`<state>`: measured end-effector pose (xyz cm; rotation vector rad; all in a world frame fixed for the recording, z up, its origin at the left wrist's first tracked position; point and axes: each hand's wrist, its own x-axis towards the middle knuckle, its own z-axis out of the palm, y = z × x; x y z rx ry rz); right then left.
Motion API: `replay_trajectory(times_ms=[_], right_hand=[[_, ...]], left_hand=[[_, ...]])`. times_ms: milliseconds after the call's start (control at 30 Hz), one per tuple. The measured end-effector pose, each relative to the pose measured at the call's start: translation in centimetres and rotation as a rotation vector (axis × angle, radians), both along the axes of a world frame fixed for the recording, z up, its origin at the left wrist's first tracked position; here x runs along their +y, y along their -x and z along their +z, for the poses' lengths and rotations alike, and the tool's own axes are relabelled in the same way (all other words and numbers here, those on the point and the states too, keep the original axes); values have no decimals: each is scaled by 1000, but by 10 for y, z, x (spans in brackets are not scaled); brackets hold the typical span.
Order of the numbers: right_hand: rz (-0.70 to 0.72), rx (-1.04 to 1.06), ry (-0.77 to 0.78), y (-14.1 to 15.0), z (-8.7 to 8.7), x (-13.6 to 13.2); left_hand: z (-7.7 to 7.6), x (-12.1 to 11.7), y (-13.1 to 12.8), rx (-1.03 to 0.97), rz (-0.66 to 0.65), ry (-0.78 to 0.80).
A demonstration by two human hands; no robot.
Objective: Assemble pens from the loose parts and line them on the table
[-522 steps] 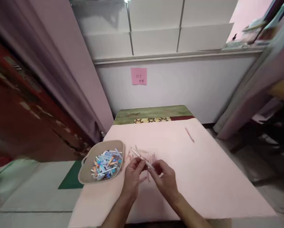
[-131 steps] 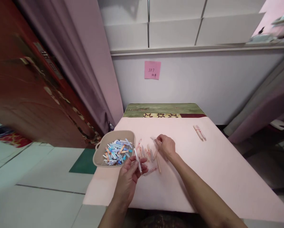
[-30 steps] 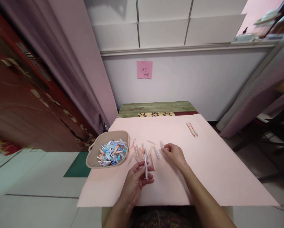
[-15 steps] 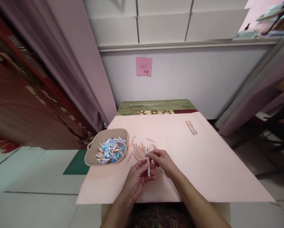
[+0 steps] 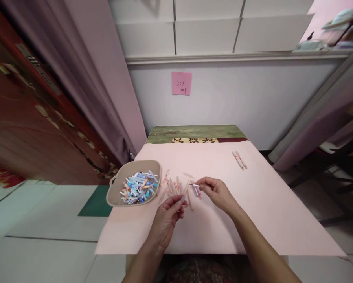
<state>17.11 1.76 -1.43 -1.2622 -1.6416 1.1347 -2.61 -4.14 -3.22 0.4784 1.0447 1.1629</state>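
Observation:
My left hand [image 5: 167, 214] hovers over the pink table cover [image 5: 253, 212] with its fingers pinched on a small pale piece that is too small to name. My right hand [image 5: 219, 192] is just to its right, thumb and forefinger closed on a thin white refill [image 5: 194, 184] that points left with a dark tip. Several clear pinkish pen tubes [image 5: 176, 184] lie scattered on the cover right behind both hands. A beige basket [image 5: 115, 188] full of small blue, white and orange pieces stands to the left of them.
Two pinkish pens [image 5: 239, 160] lie side by side at the far right of the cover. The green table end [image 5: 194, 133] meets a white wall bearing a pink sticky note [image 5: 181, 83]. A mauve curtain [image 5: 105, 90] and a red door stand on the left.
Half a second ago both hands met on an upright white stick held by the left. Now the right hand has drawn the thin refill away to the right, and the left keeps a small piece.

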Motion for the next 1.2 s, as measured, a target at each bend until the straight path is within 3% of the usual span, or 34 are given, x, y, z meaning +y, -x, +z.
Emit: replay_trajectory(times_ms=[167,567,700,833,933,1067,1200], right_hand=[[24,-198,-186,8,12,-14],[84,-440,-248,12,20,-19],[170,-444,-268,16,21,-23],[145,-394,-290,19,15,-23],[150,-348,-296,18,12,-20],[168,-260,-262,14,11,-16],[205,-133,-236,21,9,-22]], left_hand=[[2,1,1,99,61,-73],[14,-4,0,499,-4,-267],[13,-8,0,645,-73,-390],[9,-9,1,717,-121,-390],[7,-10,1,681,-180,-365],[7,-9,-4,467,-294,-247],[8,-7,-10,326,-319,-202]])
